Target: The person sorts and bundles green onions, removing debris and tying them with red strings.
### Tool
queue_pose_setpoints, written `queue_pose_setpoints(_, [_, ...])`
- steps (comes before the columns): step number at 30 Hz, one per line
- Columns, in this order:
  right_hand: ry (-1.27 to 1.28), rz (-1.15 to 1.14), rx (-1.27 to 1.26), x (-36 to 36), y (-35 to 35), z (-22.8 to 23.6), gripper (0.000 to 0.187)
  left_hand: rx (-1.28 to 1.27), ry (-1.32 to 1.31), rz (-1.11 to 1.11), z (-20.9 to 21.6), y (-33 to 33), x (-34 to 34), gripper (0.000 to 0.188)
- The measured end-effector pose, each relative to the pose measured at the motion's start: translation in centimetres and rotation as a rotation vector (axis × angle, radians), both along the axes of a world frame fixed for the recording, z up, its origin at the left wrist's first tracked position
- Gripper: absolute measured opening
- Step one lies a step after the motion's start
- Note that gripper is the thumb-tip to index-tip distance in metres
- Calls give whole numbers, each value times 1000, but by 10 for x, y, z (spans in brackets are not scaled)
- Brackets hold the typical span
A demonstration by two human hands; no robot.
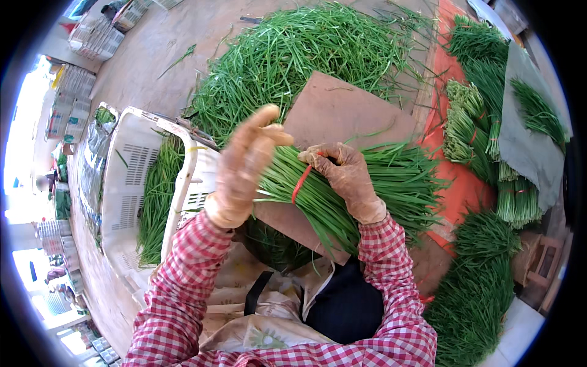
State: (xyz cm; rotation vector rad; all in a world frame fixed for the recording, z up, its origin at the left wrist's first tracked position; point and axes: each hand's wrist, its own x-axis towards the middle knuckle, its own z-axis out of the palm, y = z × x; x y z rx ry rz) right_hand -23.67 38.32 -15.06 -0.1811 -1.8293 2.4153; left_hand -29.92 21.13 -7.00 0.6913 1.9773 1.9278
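Note:
A bundle of long green chives lies across a brown board in front of me, with a red tie around it. My right hand, in a soiled glove, rests on top of the bundle. Its thumb and fingers are closed on the upper end of the red tie. My left hand, gloved too, is raised beside the bundle's left end. Motion blurs it, but its fingers look stretched out and apart, and nothing shows in it.
Beyond the board spreads a large loose heap of chives. A white plastic crate at the left holds more. Tied bundles lie at the right on an orange sheet, partly under a grey cloth. Stacked crates stand far left.

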Motion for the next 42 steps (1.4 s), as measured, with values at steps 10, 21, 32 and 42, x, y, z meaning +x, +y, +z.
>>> queue_pose_setpoints(10, [101,-298,266,69,14,59,15,-1168,1097,-380,-35,-6,-7,93])
queue_pose_setpoints(21, [337,-384,747,60,-10,49,4,-1415,881,-493,1,-34,27,94])
queue_pose_setpoints(32, [469,-334,1135,59,-44,60,16,-735,853,-232,-68,-23,45,53])
queue_pose_setpoints(42, [495,-293,1192,33,-69,58,24,-873,732,-161,-92,-24,56,58])
